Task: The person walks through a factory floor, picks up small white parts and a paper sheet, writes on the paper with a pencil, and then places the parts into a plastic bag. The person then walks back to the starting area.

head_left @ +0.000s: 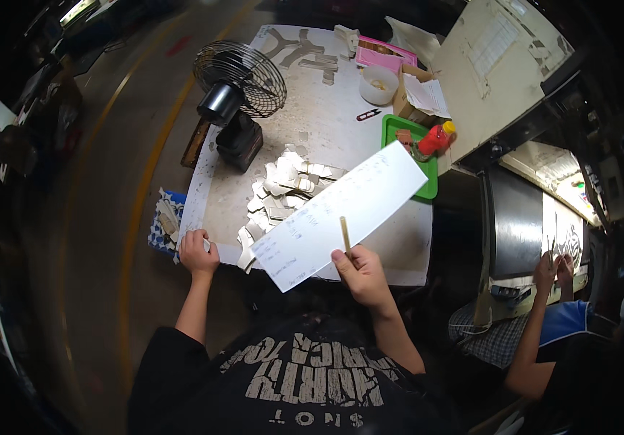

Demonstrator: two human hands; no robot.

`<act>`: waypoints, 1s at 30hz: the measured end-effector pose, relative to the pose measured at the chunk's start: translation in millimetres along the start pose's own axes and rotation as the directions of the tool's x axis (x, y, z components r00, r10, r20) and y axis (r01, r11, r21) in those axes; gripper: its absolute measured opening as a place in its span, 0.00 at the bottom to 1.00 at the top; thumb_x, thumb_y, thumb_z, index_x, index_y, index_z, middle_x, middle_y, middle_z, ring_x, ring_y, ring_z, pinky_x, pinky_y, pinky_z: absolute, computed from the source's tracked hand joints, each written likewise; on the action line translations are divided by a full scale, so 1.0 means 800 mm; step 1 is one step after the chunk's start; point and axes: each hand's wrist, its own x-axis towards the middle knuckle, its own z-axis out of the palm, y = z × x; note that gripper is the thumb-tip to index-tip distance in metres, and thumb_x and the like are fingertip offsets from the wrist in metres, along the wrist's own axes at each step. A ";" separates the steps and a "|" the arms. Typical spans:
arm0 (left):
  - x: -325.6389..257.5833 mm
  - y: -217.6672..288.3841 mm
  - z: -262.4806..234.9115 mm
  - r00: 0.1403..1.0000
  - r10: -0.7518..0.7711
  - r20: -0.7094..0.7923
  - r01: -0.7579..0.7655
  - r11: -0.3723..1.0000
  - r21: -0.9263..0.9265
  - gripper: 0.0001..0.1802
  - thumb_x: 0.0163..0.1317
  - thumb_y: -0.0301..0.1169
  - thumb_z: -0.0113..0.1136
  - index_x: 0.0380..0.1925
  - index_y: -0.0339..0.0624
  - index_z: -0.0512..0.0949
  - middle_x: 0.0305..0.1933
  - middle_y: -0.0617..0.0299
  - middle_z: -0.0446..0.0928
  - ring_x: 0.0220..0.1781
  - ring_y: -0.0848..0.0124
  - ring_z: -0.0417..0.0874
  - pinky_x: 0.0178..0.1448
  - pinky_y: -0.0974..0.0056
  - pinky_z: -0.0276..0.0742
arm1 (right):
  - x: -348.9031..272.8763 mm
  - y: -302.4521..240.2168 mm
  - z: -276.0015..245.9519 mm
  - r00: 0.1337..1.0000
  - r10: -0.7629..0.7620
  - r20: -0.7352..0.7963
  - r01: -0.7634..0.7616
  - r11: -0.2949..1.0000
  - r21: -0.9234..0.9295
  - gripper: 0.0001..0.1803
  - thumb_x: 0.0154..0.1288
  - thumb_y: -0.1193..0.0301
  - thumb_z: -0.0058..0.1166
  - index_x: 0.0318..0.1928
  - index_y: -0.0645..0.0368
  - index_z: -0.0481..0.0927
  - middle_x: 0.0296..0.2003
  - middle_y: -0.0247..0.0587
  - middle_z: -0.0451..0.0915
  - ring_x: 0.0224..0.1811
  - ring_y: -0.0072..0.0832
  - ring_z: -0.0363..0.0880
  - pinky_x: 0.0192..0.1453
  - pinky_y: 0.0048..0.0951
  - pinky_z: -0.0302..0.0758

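right hand point(361, 272) grip: closed on paper strip point(341, 215), pencil point(344, 234) | left hand point(197, 251) grip: clasps table edge point(200, 190)

Person wears a black short-sleeved T-shirt, large pale block lettering across the chest, distressed print. Both forearms bare below the sleeves. Left hand point(197, 251) and right hand point(360, 273): no gloves, rings or watch visible.

A fan point(240, 78) stands on the table point(341, 123) — behind it a white bowl point(378, 85), green tray point(396, 127), and what looks like a red bottle point(435, 138).
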 end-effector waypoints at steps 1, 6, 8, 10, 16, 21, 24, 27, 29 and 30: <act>-0.001 -0.001 0.001 1.000 0.006 0.001 -0.006 1.000 0.002 0.11 0.49 0.31 0.61 0.35 0.48 0.76 0.36 0.58 0.74 0.43 0.52 0.78 0.48 0.50 0.72 | -0.001 0.001 0.004 0.999 -0.023 0.049 0.022 1.000 0.017 0.15 0.80 0.65 0.58 0.39 0.67 0.82 0.25 0.21 0.72 0.26 0.10 0.62 0.29 0.20 0.59; 0.001 -0.002 0.007 1.000 0.005 -0.011 -0.005 1.000 0.016 0.10 0.50 0.31 0.61 0.35 0.48 0.76 0.36 0.58 0.74 0.43 0.52 0.78 0.48 0.50 0.72 | 0.001 0.007 0.020 0.994 0.015 0.106 -0.013 1.000 -0.017 0.16 0.81 0.65 0.56 0.42 0.69 0.85 0.29 0.27 0.81 0.32 0.13 0.72 0.38 0.20 0.69; 0.004 -0.002 0.009 1.000 0.008 -0.009 -0.008 1.000 0.023 0.10 0.50 0.31 0.61 0.35 0.48 0.76 0.36 0.58 0.74 0.42 0.52 0.78 0.48 0.50 0.72 | 0.003 0.008 0.024 0.985 -0.041 0.165 0.024 0.994 0.106 0.17 0.82 0.65 0.55 0.43 0.69 0.86 0.33 0.32 0.86 0.37 0.17 0.79 0.46 0.21 0.74; 0.006 -0.003 0.010 1.000 0.018 -0.024 -0.017 1.000 0.020 0.10 0.50 0.31 0.61 0.35 0.48 0.76 0.36 0.58 0.74 0.42 0.52 0.78 0.48 0.50 0.72 | 0.003 0.008 0.024 0.980 -0.012 0.199 -0.002 0.997 0.072 0.18 0.82 0.65 0.54 0.44 0.69 0.88 0.36 0.37 0.89 0.41 0.19 0.82 0.53 0.23 0.76; 0.005 -0.006 0.011 0.999 0.030 -0.038 -0.029 0.999 0.022 0.10 0.50 0.31 0.61 0.34 0.48 0.76 0.36 0.58 0.74 0.42 0.52 0.78 0.47 0.51 0.72 | -0.001 0.004 0.030 0.965 0.052 0.258 -0.083 0.990 0.111 0.20 0.83 0.64 0.53 0.42 0.69 0.89 0.38 0.38 0.90 0.44 0.20 0.83 0.56 0.24 0.76; 0.006 -0.005 0.012 0.999 0.026 -0.037 -0.025 1.000 0.010 0.10 0.50 0.32 0.61 0.34 0.48 0.77 0.36 0.57 0.74 0.43 0.52 0.78 0.48 0.50 0.72 | -0.002 0.003 0.041 0.964 0.057 0.258 -0.091 0.988 0.123 0.20 0.83 0.63 0.53 0.41 0.68 0.90 0.37 0.37 0.90 0.43 0.19 0.82 0.54 0.23 0.76; 0.004 -0.004 0.008 0.999 0.023 -0.026 -0.022 1.000 0.011 0.09 0.51 0.31 0.61 0.35 0.48 0.77 0.36 0.57 0.74 0.43 0.52 0.79 0.48 0.51 0.73 | -0.005 0.008 0.045 0.964 0.064 0.259 -0.093 0.990 0.102 0.20 0.83 0.64 0.53 0.41 0.68 0.90 0.37 0.37 0.90 0.42 0.18 0.82 0.54 0.23 0.76; 0.000 -0.003 0.001 1.000 0.022 0.002 -0.022 1.000 0.011 0.09 0.52 0.30 0.60 0.35 0.48 0.78 0.36 0.58 0.76 0.43 0.52 0.80 0.47 0.51 0.74 | -0.009 0.015 0.048 0.961 0.094 0.259 -0.113 0.992 0.061 0.20 0.83 0.64 0.53 0.41 0.67 0.90 0.37 0.37 0.90 0.42 0.19 0.82 0.54 0.23 0.76; -0.002 -0.004 -0.001 1.000 0.027 0.002 -0.027 1.000 0.002 0.09 0.52 0.30 0.61 0.35 0.48 0.78 0.36 0.58 0.75 0.43 0.52 0.80 0.47 0.51 0.74 | -0.009 0.018 0.052 0.960 0.091 0.264 -0.109 0.993 0.054 0.19 0.83 0.64 0.53 0.41 0.67 0.90 0.37 0.37 0.90 0.43 0.19 0.83 0.54 0.24 0.76; -0.001 -0.004 -0.001 1.000 0.030 0.002 -0.030 1.000 0.006 0.10 0.51 0.30 0.61 0.35 0.48 0.78 0.36 0.58 0.75 0.43 0.52 0.80 0.47 0.51 0.74 | -0.007 0.020 0.054 0.960 0.088 0.267 -0.103 0.994 0.045 0.19 0.83 0.64 0.54 0.41 0.67 0.90 0.37 0.37 0.90 0.43 0.19 0.83 0.54 0.24 0.76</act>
